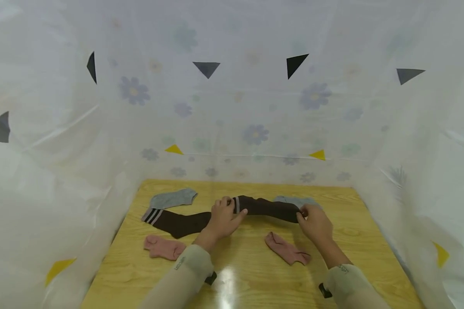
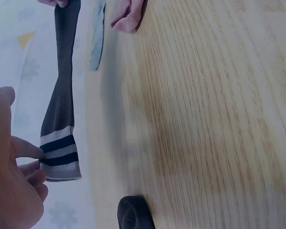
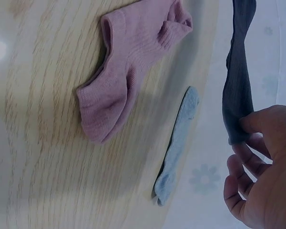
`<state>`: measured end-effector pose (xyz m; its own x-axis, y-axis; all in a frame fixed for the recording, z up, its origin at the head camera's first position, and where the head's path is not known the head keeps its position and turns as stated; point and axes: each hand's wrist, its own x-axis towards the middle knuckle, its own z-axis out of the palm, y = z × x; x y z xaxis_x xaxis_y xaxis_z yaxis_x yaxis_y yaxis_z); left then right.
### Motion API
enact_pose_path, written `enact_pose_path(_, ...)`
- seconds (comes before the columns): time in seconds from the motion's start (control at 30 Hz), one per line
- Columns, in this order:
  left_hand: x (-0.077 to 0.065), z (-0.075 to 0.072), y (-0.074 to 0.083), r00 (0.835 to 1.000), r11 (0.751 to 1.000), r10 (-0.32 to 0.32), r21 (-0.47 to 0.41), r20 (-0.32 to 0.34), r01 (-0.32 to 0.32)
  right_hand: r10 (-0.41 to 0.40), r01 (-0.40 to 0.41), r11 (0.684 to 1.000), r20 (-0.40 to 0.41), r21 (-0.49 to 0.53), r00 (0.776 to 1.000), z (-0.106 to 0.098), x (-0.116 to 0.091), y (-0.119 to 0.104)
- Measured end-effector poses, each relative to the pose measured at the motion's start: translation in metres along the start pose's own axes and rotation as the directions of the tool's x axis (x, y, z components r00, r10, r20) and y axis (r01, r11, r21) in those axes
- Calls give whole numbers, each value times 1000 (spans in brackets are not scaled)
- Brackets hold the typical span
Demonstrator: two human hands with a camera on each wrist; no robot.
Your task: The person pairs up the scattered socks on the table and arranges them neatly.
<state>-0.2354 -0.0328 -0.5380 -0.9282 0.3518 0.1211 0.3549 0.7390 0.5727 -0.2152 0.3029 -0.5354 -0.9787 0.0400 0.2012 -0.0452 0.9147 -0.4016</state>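
Observation:
A long dark sock [image 1: 268,207] with grey stripes at its cuff is stretched sideways between both hands, lifted off the table. My left hand [image 1: 223,218] pinches the striped cuff, seen closer in the left wrist view, where the stripes [image 2: 59,151] face the camera. At the other end my right hand [image 1: 318,224] pinches the toe, shown in the right wrist view with the dark fabric [image 3: 238,105] hanging from thumb and fingers. Another dark striped sock [image 1: 181,223] lies flat on the table, left of my left hand and partly behind it.
Two pink socks lie nearer, one at left [image 1: 163,247] and one at right [image 1: 287,249]. A grey sock [image 1: 174,198] sits at the back left; another grey sock [image 1: 295,200] is partly hidden behind the raised sock. Pale sheeting [image 1: 232,107] surrounds the wooden table [image 1: 251,279].

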Motion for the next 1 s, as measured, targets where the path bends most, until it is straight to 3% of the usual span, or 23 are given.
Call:
enact_pose_path(0.43,-9,-7,-15,1000,1000,-20,-18,-9,20,-1,0,1000,47,20,999,9,7,-12)
enact_pose_path(1.0,-31,-6,-33,998,998,-63,-4,-13,63,-11,8,999,108,32,994,28,5,-23)
